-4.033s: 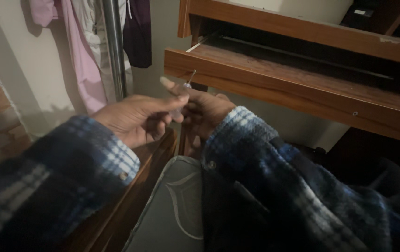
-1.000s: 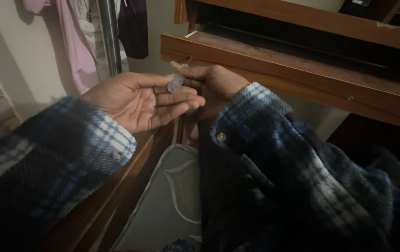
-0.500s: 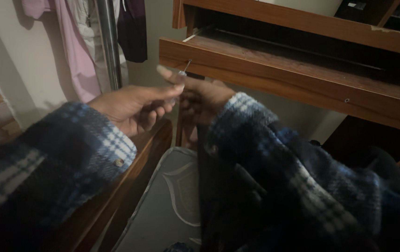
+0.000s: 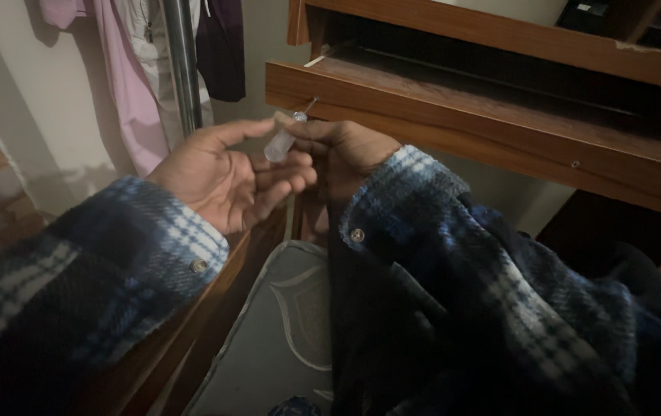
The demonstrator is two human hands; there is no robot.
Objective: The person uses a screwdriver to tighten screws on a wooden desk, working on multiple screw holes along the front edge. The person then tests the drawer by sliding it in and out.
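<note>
Dim bedroom light falls on a wooden drawer front [image 4: 454, 115] standing pulled out from its cabinet, with clothes hanging on a metal rail [image 4: 180, 62] behind. Fingers [image 4: 303, 131] of the right hand [image 4: 346, 150] are pressed together around the clear handle of a small screwdriver [image 4: 282, 139], its thin metal tip angled up and ending just beside the drawer's front corner; whether it touches the wood cannot be told. The left hand [image 4: 226, 173] lies open beneath, palm up, fingers spread and loosely curled, the handle's lower end resting against them.

Judged from this, the work is at the stage of lining up the tool on the drawer, and the next move seems to call for a firmer grip on the handle and a steady tip set squarely on its mark, the left hand bracing.

Compared with half a second ago, the left hand has opened from a closed pinch near the tool; one second ago the same palm was open with a small pale piece lying across the fingers. Plaid sleeves [image 4: 454, 254] and a grey padded mat [image 4: 284, 331] fill the foreground.
</note>
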